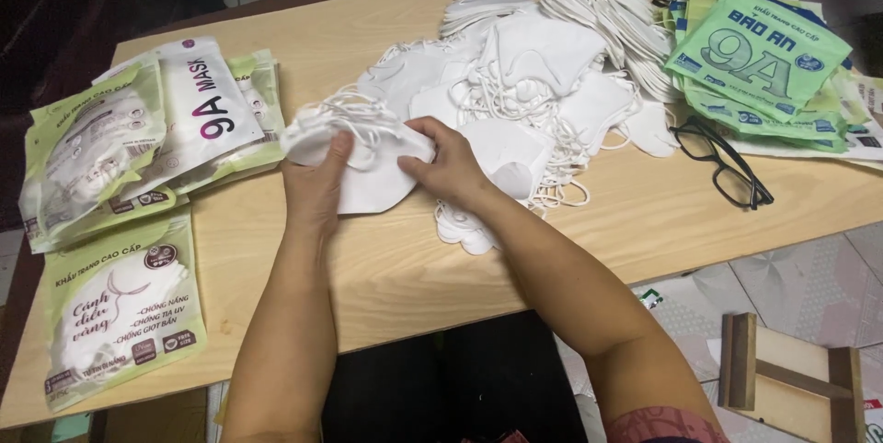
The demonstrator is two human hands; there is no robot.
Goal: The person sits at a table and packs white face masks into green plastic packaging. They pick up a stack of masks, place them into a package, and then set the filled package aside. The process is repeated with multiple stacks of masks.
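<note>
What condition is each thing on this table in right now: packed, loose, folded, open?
Small stack of white masks: folded flat, held by left hand and right hand.
Mask pile: loose, straps tangled.
Filled mask packets: packed, lying flat.
Empty green packets: stacked flat.
Black glasses: unfolded, lying on the wooden table.

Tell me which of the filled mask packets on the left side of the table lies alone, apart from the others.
The green packet nearest the table's front edge lies alone on bare wood. The other packets overlap in a stack behind it, beside the left hand.
</note>
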